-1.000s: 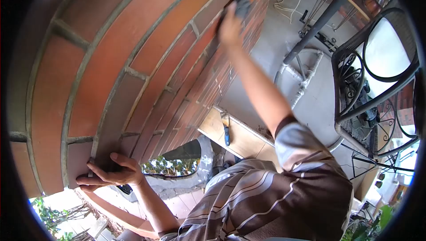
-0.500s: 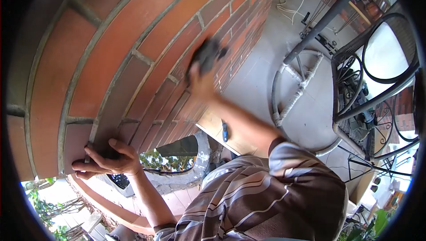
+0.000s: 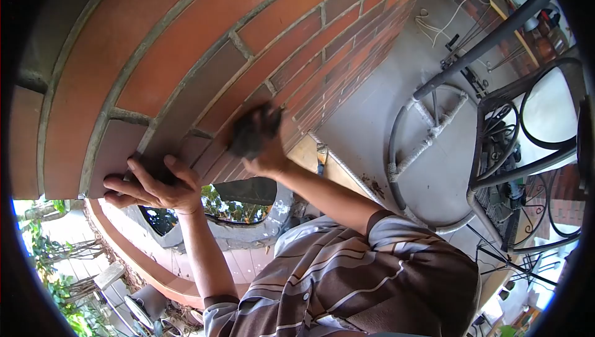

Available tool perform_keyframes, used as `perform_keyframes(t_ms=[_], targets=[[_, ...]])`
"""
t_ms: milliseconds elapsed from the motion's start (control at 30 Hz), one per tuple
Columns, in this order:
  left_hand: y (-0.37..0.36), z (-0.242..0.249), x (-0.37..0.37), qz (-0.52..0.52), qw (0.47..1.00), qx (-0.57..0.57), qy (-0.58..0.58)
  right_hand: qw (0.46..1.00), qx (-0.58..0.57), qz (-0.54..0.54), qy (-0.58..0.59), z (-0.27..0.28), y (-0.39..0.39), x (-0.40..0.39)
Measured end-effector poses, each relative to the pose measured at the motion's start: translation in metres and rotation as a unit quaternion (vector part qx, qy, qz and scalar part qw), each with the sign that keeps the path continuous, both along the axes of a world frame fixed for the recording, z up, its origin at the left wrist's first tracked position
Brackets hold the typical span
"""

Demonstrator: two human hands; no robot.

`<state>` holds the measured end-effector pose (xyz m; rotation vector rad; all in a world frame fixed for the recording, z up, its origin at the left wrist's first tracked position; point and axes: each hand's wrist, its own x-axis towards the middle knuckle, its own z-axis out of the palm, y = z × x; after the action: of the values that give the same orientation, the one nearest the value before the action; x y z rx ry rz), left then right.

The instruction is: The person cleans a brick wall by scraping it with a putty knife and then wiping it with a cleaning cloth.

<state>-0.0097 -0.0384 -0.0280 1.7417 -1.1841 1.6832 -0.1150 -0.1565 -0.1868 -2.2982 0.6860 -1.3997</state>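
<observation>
A hand could pass across the upper brick wall (image 3: 180, 83); at its lower part, the left hand (image 3: 164, 193), right hand (image 3: 268, 160) and blurred dark object (image 3: 246, 137) obstruct.

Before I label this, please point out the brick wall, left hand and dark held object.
Brick wall (image 3: 180, 58), head view: an orange brick.
Left hand (image 3: 167, 193), head view: mid-hand.
Dark object (image 3: 246, 140), head view: its blurred middle.
</observation>
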Motion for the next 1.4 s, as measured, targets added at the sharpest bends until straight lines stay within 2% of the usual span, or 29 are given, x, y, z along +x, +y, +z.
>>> perform_keyframes(t_ms=[33, 100, 133, 200, 267, 333, 400, 433, 500, 567, 600, 633, 667, 767, 833, 867, 933, 967, 1000, 1033, 1100, 1133, 1167, 1233, 1267, 1300, 1333, 1367, 1400], targets=[[0.001, 0.000, 0.003, -0.004, 1.000, 0.000, -0.005, 0.999, 0.012, -0.046, 0.018, 0.007, -0.006, -0.005], [0.006, -0.001, 0.004, -0.009, 1.000, 0.005, -0.006, 0.973, 0.057, -0.178, -0.133, 0.017, -0.081, -0.018], [0.003, 0.001, 0.002, -0.010, 1.000, 0.003, -0.004, 0.910, 0.212, -0.120, -0.336, 0.049, -0.120, -0.026], [0.003, -0.001, 0.002, 0.003, 1.000, 0.012, 0.004, 0.844, 0.331, -0.091, -0.413, 0.042, -0.232, -0.044], [0.004, -0.004, 0.000, 0.008, 1.000, 0.011, 0.013, 0.873, 0.286, -0.197, -0.343, 0.045, -0.246, -0.043], [0.003, -0.004, 0.004, 0.003, 1.000, 0.004, 0.007, 0.879, 0.214, -0.147, -0.401, 0.071, -0.198, -0.031], [0.002, -0.003, 0.003, 0.004, 1.000, 0.000, 0.002, 0.865, 0.282, -0.019, -0.416, 0.068, -0.087, -0.003], [0.002, -0.003, 0.002, 0.005, 1.000, 0.001, 0.000, 0.942, 0.141, -0.040, -0.300, 0.060, -0.048, 0.007], [0.002, 0.000, -0.003, -0.001, 1.000, -0.003, -0.013, 0.975, 0.135, 0.035, -0.170, 0.010, 0.003, 0.001], [-0.002, 0.003, -0.002, -0.010, 0.999, -0.009, -0.028, 0.984, 0.153, -0.078, -0.047, -0.036, 0.006, -0.001], [-0.001, 0.002, 0.001, -0.013, 0.999, -0.007, -0.034, 0.954, 0.230, -0.070, -0.177, -0.027, -0.012, -0.004], [-0.001, 0.001, 0.002, -0.016, 0.999, -0.004, -0.038, 0.902, 0.301, -0.062, -0.303, -0.019, -0.047, -0.009], [-0.002, 0.002, 0.001, -0.028, 0.999, -0.007, -0.031, 0.861, 0.348, -0.100, -0.356, -0.022, -0.086, -0.013], [-0.003, 0.002, 0.000, -0.009, 0.999, -0.004, -0.044, 0.730, 0.549, -0.210, -0.349, -0.066, -0.236, -0.045], [0.000, 0.002, 0.001, -0.003, 0.999, 0.008, -0.036, 0.718, 0.539, -0.238, -0.371, -0.042, -0.233, -0.052], [0.000, 0.001, 0.002, 0.001, 0.999, 0.010, -0.034, 0.724, 0.548, -0.227, -0.353, -0.038, -0.213, -0.050], [0.001, 0.000, 0.003, 0.005, 0.999, 0.007, -0.034, 0.799, 0.412, -0.187, -0.396, -0.054, -0.154, -0.023], [0.001, 0.000, 0.003, 0.007, 0.999, 0.008, -0.034, 0.828, 0.385, -0.140, -0.382, -0.068, -0.110, -0.009], [0.000, 0.000, 0.002, 0.004, 0.999, 0.008, -0.035, 0.829, 0.460, -0.130, -0.289, -0.072, -0.055, 0.001], [0.000, 0.000, 0.002, 0.000, 0.999, 0.011, -0.036, 0.894, 0.365, -0.167, -0.200, -0.082, -0.008, 0.015], [-0.001, 0.003, 0.002, -0.004, 0.999, 0.018, -0.042, 0.897, 0.417, -0.011, -0.146, -0.071, 0.032, -0.003], [-0.001, 0.004, 0.001, -0.002, 0.999, 0.021, -0.045, 0.866, 0.443, -0.013, -0.233, -0.075, 0.017, 0.003], [0.000, 0.003, 0.001, 0.000, 0.999, 0.027, -0.045, 0.863, 0.443, -0.087, -0.227, -0.079, -0.008, 0.009], [0.000, 0.001, 0.001, -0.002, 0.999, 0.032, -0.040, 0.839, 0.381, -0.225, -0.316, -0.089, -0.098, 0.002], [-0.001, 0.001, 0.001, -0.006, 0.999, 0.031, -0.038, 0.825, 0.406, -0.212, -0.331, -0.102, -0.151, -0.016], [-0.002, 0.002, 0.002, -0.008, 0.999, 0.028, -0.036, 0.851, 0.358, -0.178, -0.340, -0.116, -0.209, -0.040], [-0.002, 0.002, 0.003, 0.000, 0.999, 0.025, -0.046, 0.735, 0.610, -0.175, -0.240, -0.122, -0.256, -0.062], [-0.002, 0.001, 0.003, 0.009, 0.998, 0.024, -0.055, 0.716, 0.599, -0.135, -0.332, -0.139, -0.295, -0.074], [-0.003, 0.002, 0.004, 0.019, 0.998, 0.021, -0.064, 0.691, 0.581, -0.092, -0.421, -0.129, -0.304, -0.079]])
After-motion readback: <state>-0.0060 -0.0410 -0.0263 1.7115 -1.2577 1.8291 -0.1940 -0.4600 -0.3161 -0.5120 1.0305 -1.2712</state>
